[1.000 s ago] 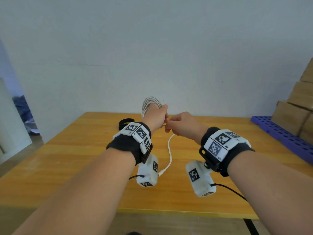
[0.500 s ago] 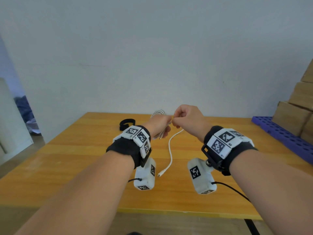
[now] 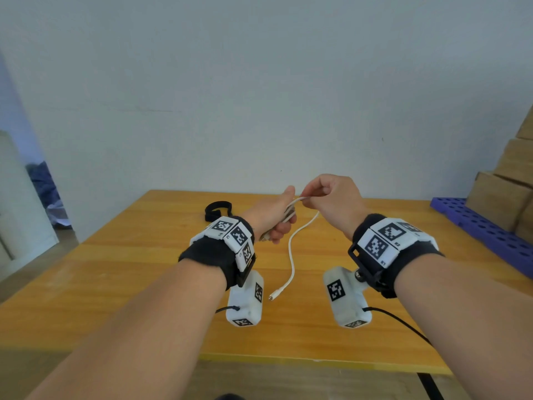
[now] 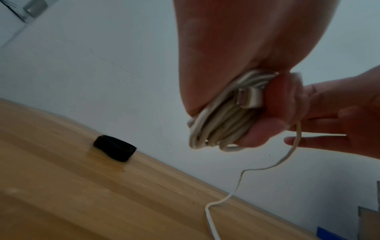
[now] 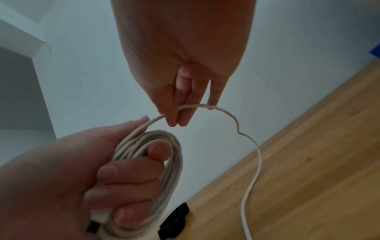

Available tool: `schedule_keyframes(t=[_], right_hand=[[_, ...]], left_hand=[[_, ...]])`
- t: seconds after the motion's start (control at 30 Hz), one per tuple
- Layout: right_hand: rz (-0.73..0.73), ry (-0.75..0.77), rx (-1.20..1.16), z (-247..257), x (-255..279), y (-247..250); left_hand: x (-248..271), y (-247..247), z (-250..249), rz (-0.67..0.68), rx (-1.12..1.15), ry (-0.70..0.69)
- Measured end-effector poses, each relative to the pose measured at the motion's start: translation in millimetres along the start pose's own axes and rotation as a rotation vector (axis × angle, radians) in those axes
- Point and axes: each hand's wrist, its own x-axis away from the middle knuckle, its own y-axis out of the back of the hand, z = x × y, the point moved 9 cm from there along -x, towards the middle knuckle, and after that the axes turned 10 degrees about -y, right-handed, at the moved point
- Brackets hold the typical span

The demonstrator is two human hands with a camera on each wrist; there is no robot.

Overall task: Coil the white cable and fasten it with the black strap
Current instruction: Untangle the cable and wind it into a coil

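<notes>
Head view: left hand (image 3: 272, 217) gripping the coiled white cable (image 3: 291, 249) above the bench (image 3: 144, 284), right hand (image 3: 331, 202) pinching the loose tail just beside it; tail hanging down between the wrists, small plug (image 3: 275, 295) lowest. Black strap (image 3: 217, 209) lying on the bench behind the left hand, nearer to it.

Left wrist view: fingers (image 4: 265, 129) curling round the bundle (image 4: 222, 120), USB plug (image 4: 249, 97) tucked inside.

Right wrist view: thumb and fingers (image 5: 179, 112) pinching the tail (image 5: 255, 155), remaining length running downward, probably one or two loops left.
</notes>
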Motion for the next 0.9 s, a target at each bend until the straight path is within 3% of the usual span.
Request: schedule_keyframes(t=[0.43,0.77,0.9], right_hand=[[0.031,0.016,-0.038,-1,0,-1],[0.369,-0.146,-0.107,-2,9,-33],[0.365,-0.132,-0.117,0,10,-30]], left_hand=[[11,-10,-17,0.199,0.287,-0.135],[10,-1,-25,0.16,0.541,-0.251],[11,-3,-24,0.174,0.559,-0.249]])
